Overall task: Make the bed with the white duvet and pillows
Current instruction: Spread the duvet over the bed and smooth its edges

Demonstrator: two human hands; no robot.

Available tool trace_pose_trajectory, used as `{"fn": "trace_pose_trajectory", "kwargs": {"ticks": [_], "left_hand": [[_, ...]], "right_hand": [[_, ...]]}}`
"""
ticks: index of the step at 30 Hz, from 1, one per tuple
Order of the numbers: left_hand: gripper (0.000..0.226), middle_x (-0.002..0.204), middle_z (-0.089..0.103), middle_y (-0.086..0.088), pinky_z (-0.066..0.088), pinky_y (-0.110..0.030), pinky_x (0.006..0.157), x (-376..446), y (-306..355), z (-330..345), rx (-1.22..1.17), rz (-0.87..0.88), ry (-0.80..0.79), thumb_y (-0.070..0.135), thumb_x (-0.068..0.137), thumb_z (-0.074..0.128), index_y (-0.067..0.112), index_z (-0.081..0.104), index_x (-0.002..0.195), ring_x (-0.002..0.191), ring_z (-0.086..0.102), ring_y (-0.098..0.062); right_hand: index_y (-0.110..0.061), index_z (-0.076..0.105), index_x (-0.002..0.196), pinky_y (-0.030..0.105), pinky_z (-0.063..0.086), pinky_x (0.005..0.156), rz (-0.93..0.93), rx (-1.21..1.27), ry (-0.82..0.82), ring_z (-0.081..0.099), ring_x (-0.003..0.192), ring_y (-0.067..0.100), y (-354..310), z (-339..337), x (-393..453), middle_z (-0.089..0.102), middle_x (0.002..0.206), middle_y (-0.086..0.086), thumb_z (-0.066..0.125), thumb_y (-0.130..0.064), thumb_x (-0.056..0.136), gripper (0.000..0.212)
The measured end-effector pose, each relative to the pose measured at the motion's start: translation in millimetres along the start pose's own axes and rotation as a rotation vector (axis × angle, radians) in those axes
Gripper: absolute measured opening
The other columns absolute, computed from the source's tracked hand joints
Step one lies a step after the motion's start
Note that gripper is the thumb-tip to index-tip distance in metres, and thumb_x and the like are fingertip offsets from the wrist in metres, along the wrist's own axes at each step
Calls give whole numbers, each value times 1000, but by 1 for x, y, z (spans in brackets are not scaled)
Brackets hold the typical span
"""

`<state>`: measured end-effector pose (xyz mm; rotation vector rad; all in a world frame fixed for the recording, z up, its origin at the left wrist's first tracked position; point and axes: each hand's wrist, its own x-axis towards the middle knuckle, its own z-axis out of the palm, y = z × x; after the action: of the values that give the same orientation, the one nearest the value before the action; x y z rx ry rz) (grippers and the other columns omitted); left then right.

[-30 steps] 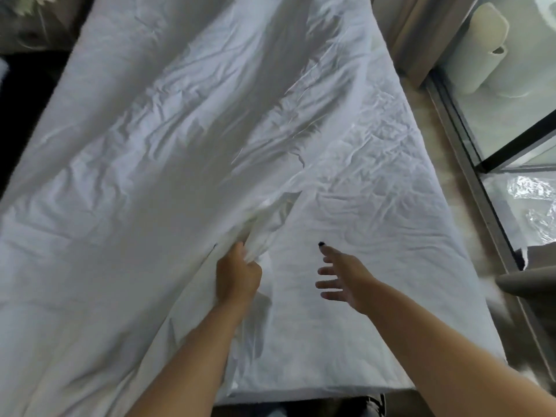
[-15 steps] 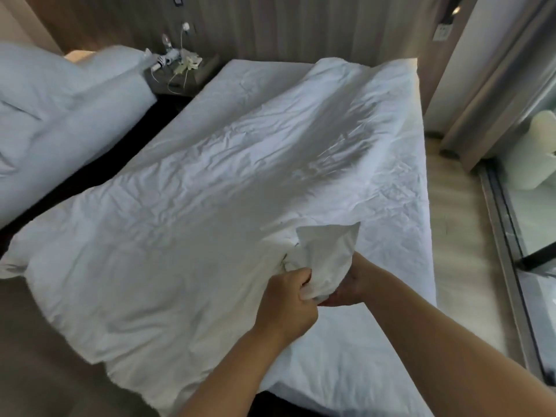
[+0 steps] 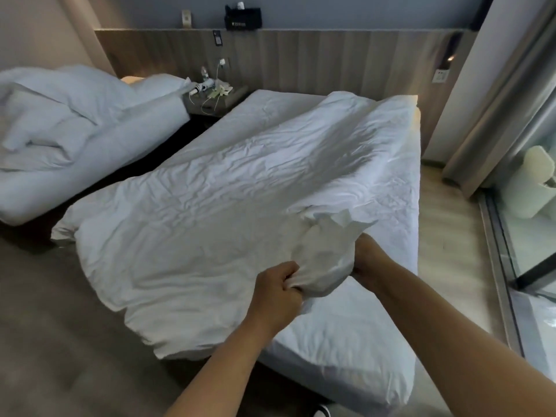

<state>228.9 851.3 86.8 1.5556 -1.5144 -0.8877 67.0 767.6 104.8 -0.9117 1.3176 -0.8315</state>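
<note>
- Gripping the white duvet [image 3: 210, 206] at its near corner, our left hand [image 3: 276, 293] has fingers curled tight round a bunched fold.
- Our right hand [image 3: 365, 260] sits just beside it at the same corner, fingers hidden behind the cloth, so we cannot tell their grip.
- Crumpled, the duvet lies across the bed [image 3: 361, 341], spilling off its left edge.
- A second bed [image 3: 75, 130] stands to the left.

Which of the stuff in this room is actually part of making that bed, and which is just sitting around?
Part of the job:
white duvet
bed
left hand, gripping the duvet
right hand, at the duvet

Just lying about:
other bed
nightstand
black box
</note>
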Motion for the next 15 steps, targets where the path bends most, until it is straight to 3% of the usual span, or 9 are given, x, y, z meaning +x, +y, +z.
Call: {"fn": "trace_pose_trajectory", "kwargs": {"ticks": [3,5,8,10,13,15], "left_hand": [[35,53,30,10,18,-19,49,-31,19,0,-40,29,78,-12,73,52,13,33,57,53,26,-4],[33,52,37,10,24,-17,48,-50,29,-1,-72,30,128,-11,74,53,15,41,57,52,32,-4],[24,64,56,13,36,-13,52,-76,34,-1,-78,0,202,-6,76,58,18,56,71,58,47,-3],[26,82,63,14,44,-12,59,-89,30,0,-73,-50,162,3,78,66,26,60,88,72,57,1],[48,109,61,19,50,-12,77,-98,19,7,-34,-108,40,19,75,77,40,56,112,94,56,11],[51,112,61,24,48,-11,80,-98,18,15,-51,-134,60,26,74,81,43,56,114,99,57,11]], "right_hand": [[-12,67,95,34,47,59,-170,-94,8,61,74,30,-15,-6,-40,68,86,13,49,0,91,22],[-9,64,90,32,45,54,-201,-89,31,56,67,28,-18,-13,-58,62,78,11,45,1,92,21],[-5,65,100,31,43,53,-137,-46,66,52,68,29,-10,-22,-72,61,83,17,43,0,90,25],[-6,65,108,30,47,54,-70,-23,59,57,70,29,2,-24,-82,64,89,17,45,1,88,29],[-2,65,109,34,53,59,14,0,5,61,73,29,21,-28,-91,67,88,16,49,5,87,27],[2,65,102,38,57,67,53,23,-38,61,69,29,25,-32,-93,65,82,16,51,10,86,22]]}}
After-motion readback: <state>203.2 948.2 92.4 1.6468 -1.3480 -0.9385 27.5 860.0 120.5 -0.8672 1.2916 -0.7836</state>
